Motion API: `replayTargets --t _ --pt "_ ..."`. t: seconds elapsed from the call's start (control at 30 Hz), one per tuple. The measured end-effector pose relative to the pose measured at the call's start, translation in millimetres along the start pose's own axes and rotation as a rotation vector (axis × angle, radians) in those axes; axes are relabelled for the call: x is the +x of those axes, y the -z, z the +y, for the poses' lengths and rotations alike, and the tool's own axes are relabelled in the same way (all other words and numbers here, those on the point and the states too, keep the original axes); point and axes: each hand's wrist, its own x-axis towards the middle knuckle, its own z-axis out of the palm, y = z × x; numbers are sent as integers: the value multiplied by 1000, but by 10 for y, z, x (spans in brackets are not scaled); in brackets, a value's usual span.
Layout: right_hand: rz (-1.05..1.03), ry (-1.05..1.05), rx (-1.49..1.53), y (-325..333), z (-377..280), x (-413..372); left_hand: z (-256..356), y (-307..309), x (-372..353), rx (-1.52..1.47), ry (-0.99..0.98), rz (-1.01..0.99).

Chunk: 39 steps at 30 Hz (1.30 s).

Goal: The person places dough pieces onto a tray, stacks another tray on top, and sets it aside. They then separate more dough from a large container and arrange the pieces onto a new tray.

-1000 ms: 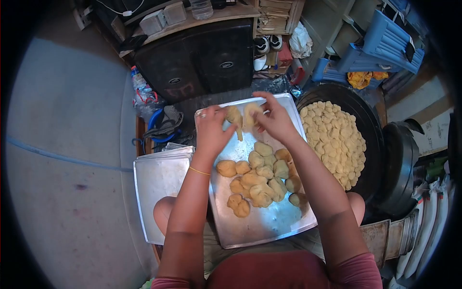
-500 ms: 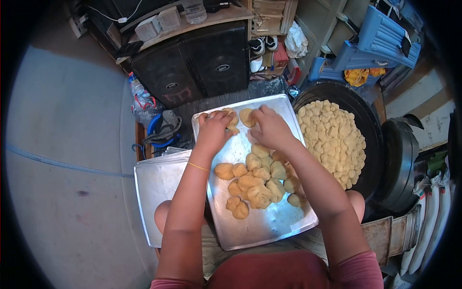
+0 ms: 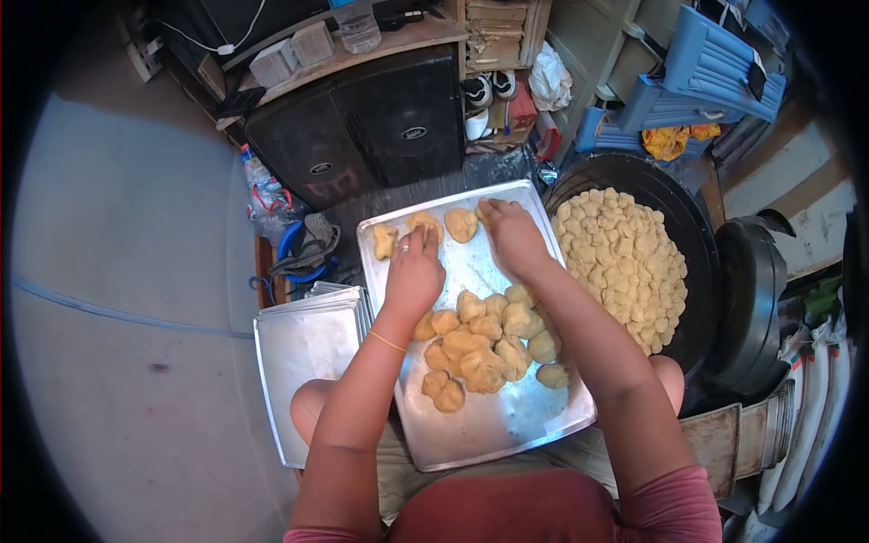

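Observation:
A metal baking tray (image 3: 480, 430) rests across my lap. My left hand (image 3: 416, 271) reaches to its far side, outstretched fingers lying on a yellowish dough piece (image 3: 423, 220). A second flattened piece of dough (image 3: 384, 241) lies to the left of these fingers, and a round dough piece (image 3: 462, 224) sits between my hands. At the far right corner my right hand (image 3: 516, 240) has its fingers bent around another dough piece, mostly covered by them. A cluster of dough lumps (image 3: 471, 344) fills the tray's middle, some touching each other.
To the right stands a wide black tub (image 3: 706, 271) holding a heap of small dough lumps (image 3: 625, 262). Stacked metal trays (image 3: 308, 362) lie at the left. Beyond the tray are black speakers (image 3: 398, 136) under a shelf. A blue bucket (image 3: 294, 244) holds a grey cloth.
My left hand has moved right and nearer, uncovering the piece at the far left corner. My right hand has shifted right, away from the round piece, to the far right corner.

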Motion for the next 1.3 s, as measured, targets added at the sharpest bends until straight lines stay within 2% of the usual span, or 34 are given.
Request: replayTargets --t 0.03,0.1,0.2,0.27,0.3,0.37,0.4,0.43,0.5,0.53,0.57,0.63,0.67,0.7,0.73,0.77,0.83,0.9,0.93,1.0,1.03,1.1,1.13,1.2,1.3 --pt "3 0 2 34 -55 -38 22 10 -22 17 31 -27" --pt "-147 -66 -94 160 -205 -44 5 13 -20 14 56 -75" --pt "-44 -33 -103 199 -311 -45 74 155 8 -4 78 -72" --pt "-91 -3 -77 283 -370 -5 86 308 8 120 86 74" --pt "-142 29 -49 319 -393 11 41 314 -15 121 82 67" --pt "-175 15 -15 269 -350 39 -95 307 -65 3 302 226" --pt "-208 51 -44 148 -270 62 -191 263 -66 -88 391 205" --pt "-243 90 -74 70 -219 69 -282 194 -76 -88 386 204" --pt "-210 82 -82 42 -192 63 -405 98 -96 -347 395 160" --pt "-181 74 -88 83 -217 78 -353 117 -85 -356 365 203" --pt "-180 72 -86 142 -209 80 -295 126 -85 -354 363 202" --pt "-189 -132 116 313 -138 73 -177 167 -77 -36 407 250" --pt "-253 -203 131 323 -56 112 -180 172 -51 -39 407 245" --pt "-262 -212 131 334 13 103 -191 169 -25 -29 309 259" --pt "-276 -178 183 353 75 100 -195 154 5 -19 209 275" --pt "-284 -138 234 371 115 117 -196 126 40 -23 209 275" --pt "-229 -144 282 352 130 130 -211 66 96 42 132 78" --pt "-186 -335 292 369 74 135 -172 -14 125 35 111 88" --pt "-185 -335 295 359 50 112 -112 4 142 48 98 77" --pt "-164 -357 95 329 -12 49 -41 -21 146 69 62 80" --pt "-164 -357 97 320 -57 35 -26 -19 154 71 63 79" --pt "-21 -303 -68 301 -159 9 10 -16 155 65 70 84" --pt "-22 -306 -71 274 -189 6 14 -18 153 62 68 82" --pt "17 27 -9 177 -227 6 -11 -3 135 83 43 117" --pt "-79 108 -54 40 -224 37 -32 125 102 58 99 225"
